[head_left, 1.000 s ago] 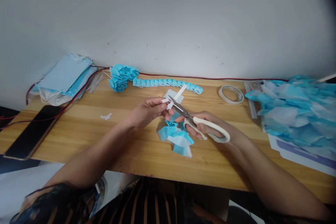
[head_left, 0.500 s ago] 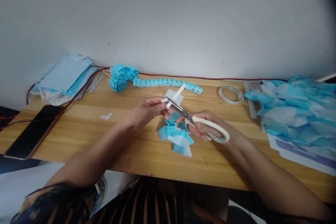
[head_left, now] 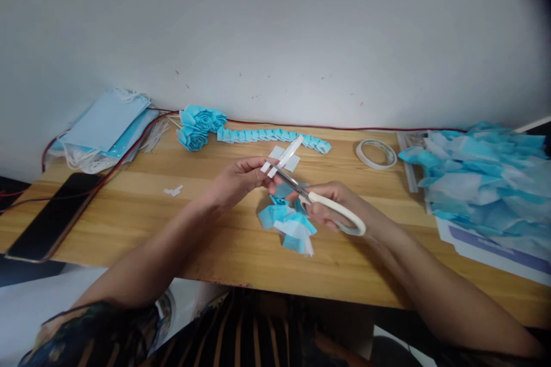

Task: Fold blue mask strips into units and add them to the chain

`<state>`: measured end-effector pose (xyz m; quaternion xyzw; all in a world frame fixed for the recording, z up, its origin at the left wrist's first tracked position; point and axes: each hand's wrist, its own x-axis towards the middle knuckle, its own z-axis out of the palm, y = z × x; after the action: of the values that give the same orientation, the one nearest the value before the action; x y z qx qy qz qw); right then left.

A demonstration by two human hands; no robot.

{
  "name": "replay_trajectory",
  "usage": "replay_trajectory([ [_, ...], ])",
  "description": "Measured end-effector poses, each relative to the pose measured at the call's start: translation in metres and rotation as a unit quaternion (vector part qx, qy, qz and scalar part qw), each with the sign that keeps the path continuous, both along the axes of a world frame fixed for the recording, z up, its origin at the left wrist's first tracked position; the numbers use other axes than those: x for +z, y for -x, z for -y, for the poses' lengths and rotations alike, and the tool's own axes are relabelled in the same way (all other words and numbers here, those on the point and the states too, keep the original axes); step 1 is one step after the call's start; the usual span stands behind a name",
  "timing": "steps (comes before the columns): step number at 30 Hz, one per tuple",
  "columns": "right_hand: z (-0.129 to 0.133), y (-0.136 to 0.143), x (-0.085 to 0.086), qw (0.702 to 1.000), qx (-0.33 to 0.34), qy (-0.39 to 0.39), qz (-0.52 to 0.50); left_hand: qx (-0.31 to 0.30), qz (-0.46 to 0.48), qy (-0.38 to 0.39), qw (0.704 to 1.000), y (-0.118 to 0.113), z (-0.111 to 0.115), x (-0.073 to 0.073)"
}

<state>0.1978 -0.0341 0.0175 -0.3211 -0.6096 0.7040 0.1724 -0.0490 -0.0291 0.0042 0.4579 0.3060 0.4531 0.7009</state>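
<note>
My left hand pinches a narrow white strip that points up and to the right. In my right hand is a pair of scissors with white handles; the blades reach to the strip close to my left fingertips. The blades lie nearly together across the strip. Behind the strip, a pale piece rests on the table. Crumpled blue and white pieces lie just below my hands, partly covered by them.
Blue folded flowers and a pleated blue strip lie toward the wall. A tape roll and a heap of blue-white pieces are on the right. At left are stacked face masks, a phone and small white scraps.
The scissor blades have closed further across the white strip, and the handles have come together. The strip's lower end has shifted slightly to the left.
</note>
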Motion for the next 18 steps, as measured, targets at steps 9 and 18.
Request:
replay_trajectory([
  [9,0.010,-0.050,0.052,0.990,-0.125,0.045,-0.035,0.062,-0.056,-0.042,0.996,0.005,-0.013,0.004],
  [18,0.050,-0.137,0.040,0.959,-0.266,0.004,0.101,0.021,-0.388,-0.266,0.882,-0.050,-0.047,0.022],
])
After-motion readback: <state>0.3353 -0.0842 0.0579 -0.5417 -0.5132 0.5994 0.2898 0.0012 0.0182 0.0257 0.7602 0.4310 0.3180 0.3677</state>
